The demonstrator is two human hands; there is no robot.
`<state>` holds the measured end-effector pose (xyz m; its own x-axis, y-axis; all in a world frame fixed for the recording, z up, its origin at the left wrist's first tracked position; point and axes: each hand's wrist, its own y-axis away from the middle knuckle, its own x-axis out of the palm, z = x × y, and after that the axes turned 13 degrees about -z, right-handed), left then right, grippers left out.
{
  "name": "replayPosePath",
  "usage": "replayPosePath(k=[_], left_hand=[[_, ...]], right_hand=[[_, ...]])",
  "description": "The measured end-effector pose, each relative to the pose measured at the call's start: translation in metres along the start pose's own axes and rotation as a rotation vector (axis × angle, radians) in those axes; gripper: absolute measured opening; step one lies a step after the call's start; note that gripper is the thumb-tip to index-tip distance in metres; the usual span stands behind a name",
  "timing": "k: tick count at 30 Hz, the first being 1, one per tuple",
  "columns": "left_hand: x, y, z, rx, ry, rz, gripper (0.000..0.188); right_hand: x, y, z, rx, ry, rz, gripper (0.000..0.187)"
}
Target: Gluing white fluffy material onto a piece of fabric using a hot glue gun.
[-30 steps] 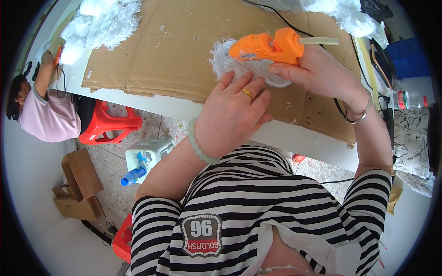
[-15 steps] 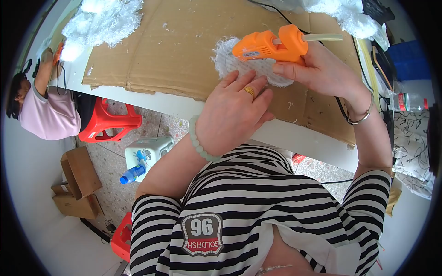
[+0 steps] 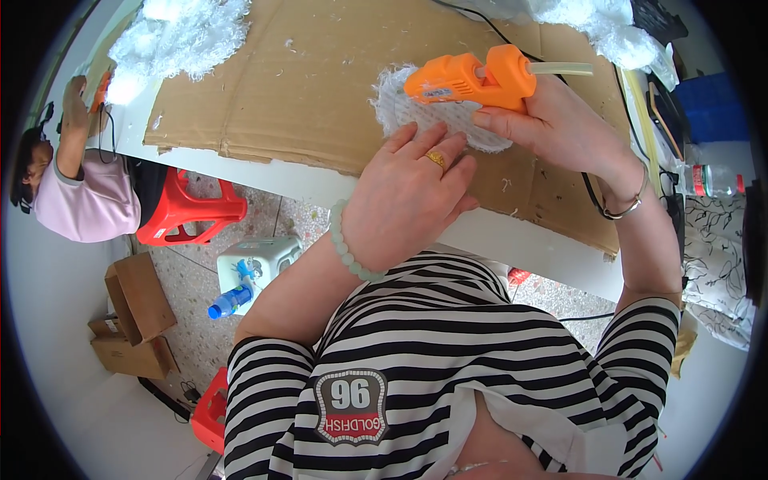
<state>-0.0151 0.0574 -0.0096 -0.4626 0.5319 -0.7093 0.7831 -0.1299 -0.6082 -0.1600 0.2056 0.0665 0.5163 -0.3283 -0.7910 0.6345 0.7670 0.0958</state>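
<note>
An orange hot glue gun [image 3: 460, 78] is gripped in my right hand [image 3: 564, 132], and a clear glue stick [image 3: 564, 69] juts from its back end. Its nozzle points left and down over a white fluffy fabric piece [image 3: 444, 116]; the tip itself is hard to make out. My left hand [image 3: 408, 200] lies flat along the near edge of that piece, fingers stretched out and slightly apart. The fabric rests on a brown cardboard sheet [image 3: 296, 96], with a mesh-like backing facing up.
White fluffy material is heaped at the far left [image 3: 188, 36] and far right [image 3: 616, 40]. A black cord [image 3: 480, 18] crosses the cardboard behind the gun. At left sits another person [image 3: 88, 192] near a red stool [image 3: 192, 210]. A plastic bottle [image 3: 716, 180] is at right.
My hands and the glue gun stay almost in place. The other person's raised arm has shifted slightly.
</note>
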Motion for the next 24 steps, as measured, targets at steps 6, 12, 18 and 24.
replayPosePath(k=[6, 12, 18, 24], left_hand=[[0.0, 0.0, -0.001, 0.003, 0.001, -0.002, 0.037], [0.0, 0.001, -0.001, 0.01, -0.011, -0.011, 0.036], [0.001, -0.001, -0.001, 0.01, -0.013, -0.013, 0.036], [0.001, 0.001, -0.002, 0.014, -0.013, -0.02, 0.037]], right_hand=[[0.004, 0.001, -0.016, -0.151, -0.017, -0.116, 0.03], [-0.001, 0.003, -0.009, -0.044, 0.0, -0.116, 0.03], [0.002, 0.001, -0.013, -0.077, -0.022, -0.074, 0.029], [0.001, -0.001, -0.009, 0.041, -0.018, -0.032, 0.03]])
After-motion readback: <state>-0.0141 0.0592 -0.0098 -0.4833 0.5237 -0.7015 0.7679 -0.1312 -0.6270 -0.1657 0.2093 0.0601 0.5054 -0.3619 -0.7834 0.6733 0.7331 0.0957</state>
